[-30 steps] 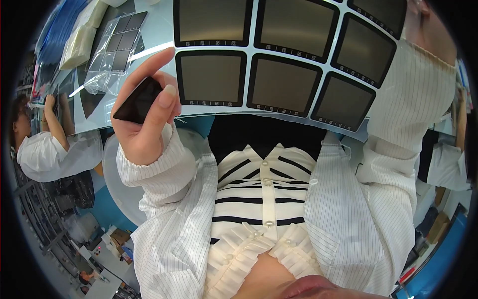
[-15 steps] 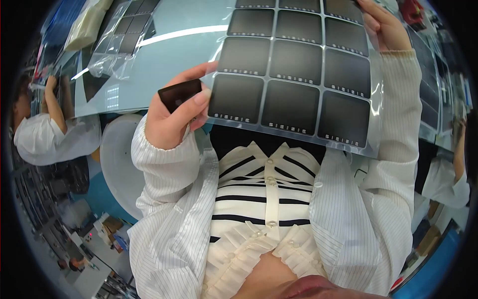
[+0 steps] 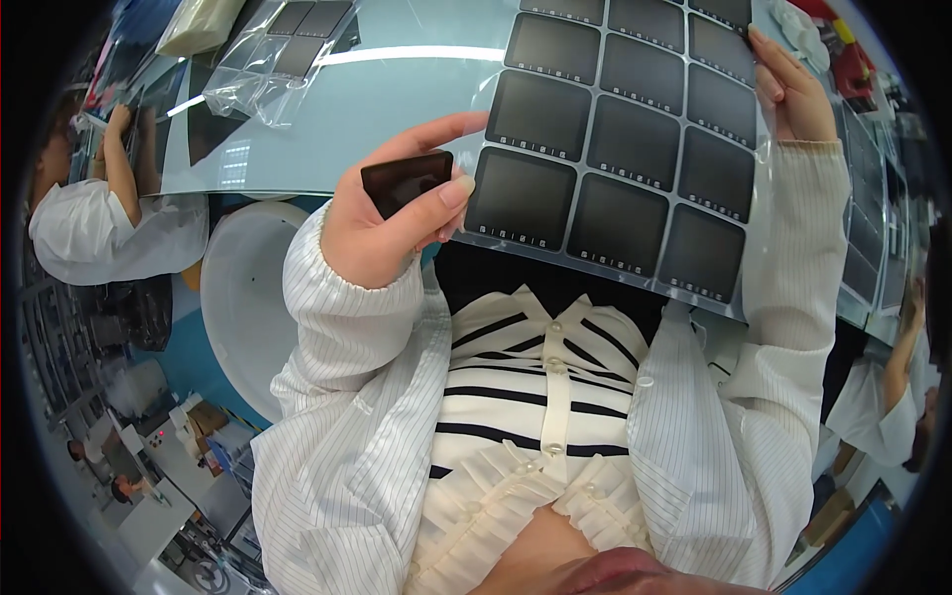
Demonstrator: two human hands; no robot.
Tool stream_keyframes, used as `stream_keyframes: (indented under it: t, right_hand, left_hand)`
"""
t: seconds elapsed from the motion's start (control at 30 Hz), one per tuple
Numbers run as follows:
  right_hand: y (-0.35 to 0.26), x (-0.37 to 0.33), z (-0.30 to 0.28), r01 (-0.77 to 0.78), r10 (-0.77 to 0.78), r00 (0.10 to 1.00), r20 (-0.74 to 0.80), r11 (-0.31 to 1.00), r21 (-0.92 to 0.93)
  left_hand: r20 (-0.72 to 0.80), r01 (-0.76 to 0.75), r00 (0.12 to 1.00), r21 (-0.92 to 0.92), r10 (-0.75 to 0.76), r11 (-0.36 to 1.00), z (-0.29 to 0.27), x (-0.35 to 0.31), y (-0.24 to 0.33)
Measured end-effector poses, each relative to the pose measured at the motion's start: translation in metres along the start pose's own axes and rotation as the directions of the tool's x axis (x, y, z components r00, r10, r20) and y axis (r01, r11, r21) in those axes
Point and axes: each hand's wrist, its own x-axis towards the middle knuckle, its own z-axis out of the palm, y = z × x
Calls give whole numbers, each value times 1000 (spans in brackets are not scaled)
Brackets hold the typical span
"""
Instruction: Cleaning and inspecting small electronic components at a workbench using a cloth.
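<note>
A clear plastic sheet [image 3: 578,167] bearing rows of dark rounded rectangular panels [image 3: 632,137] is held up in front of me, tilted. My left hand [image 3: 389,223] pinches its lower left edge between thumb and fingers. A small dark glossy rectangular piece [image 3: 405,181] also sits in that hand, between the thumb and the palm. At the sheet's upper right edge, my right hand [image 3: 793,87] grips it, with some fingers hidden behind. The sheet's top runs out of view.
A glass-topped table [image 3: 397,109] lies beyond, with clear-bagged dark panels [image 3: 297,45] and a pale roll [image 3: 198,25] at its far left. A white round bin [image 3: 253,307] stands below its edge. People in white work at left [image 3: 119,228] and right [image 3: 878,407].
Both hands and the sheet have shifted to the right in view, and the sheet is tilted slightly more. Both hands keep their hold, and the small dark piece stays in the left hand.
</note>
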Motion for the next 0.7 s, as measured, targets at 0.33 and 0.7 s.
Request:
stream_keyframes:
  t: [0.33,0.7]
  right_hand:
    - [30,1,48,117,-329,936,-128,631,-767]
    - [33,8,31,424,-607,663,439,-178,-888]
  left_hand:
    - [-67,-80,993,229,97,970,-25,-10,-4]
    - [-983,-682,175,-159,-52,714,-208,-67,-65]
